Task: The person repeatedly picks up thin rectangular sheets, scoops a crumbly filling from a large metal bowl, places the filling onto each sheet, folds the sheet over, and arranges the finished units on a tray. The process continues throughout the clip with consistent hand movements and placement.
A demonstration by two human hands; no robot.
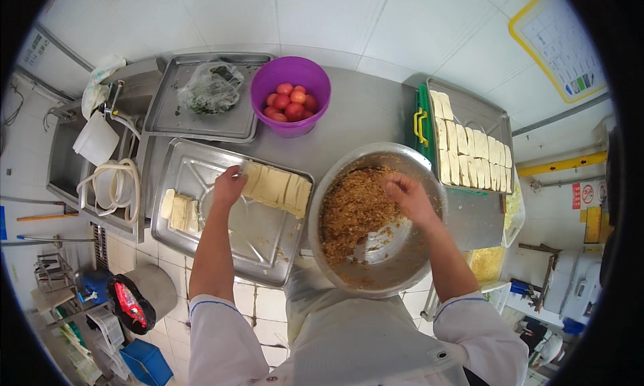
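Note:
My left hand (230, 186) is at the left end of a row of pale tofu slices (276, 187), its fingers bent against the end slice. The slices lie in a shallow metal tray (258, 242), with a smaller group of tofu slices (180, 211) at its left side. To the right stands a big round metal basin (419, 262) holding brown minced filling (355, 208). Over the filling hovers my right hand (406, 193), fingertips pinched together. Whatever is between those fingertips is too small to make out.
A purple bowl of tomatoes (293, 65) and a tray with a bagged green vegetable (211, 91) stand behind. At the right, a tray of neatly lined tofu pieces (473, 151) rests by a green crate (422, 121). A sink (60, 151) with a hose is on the left.

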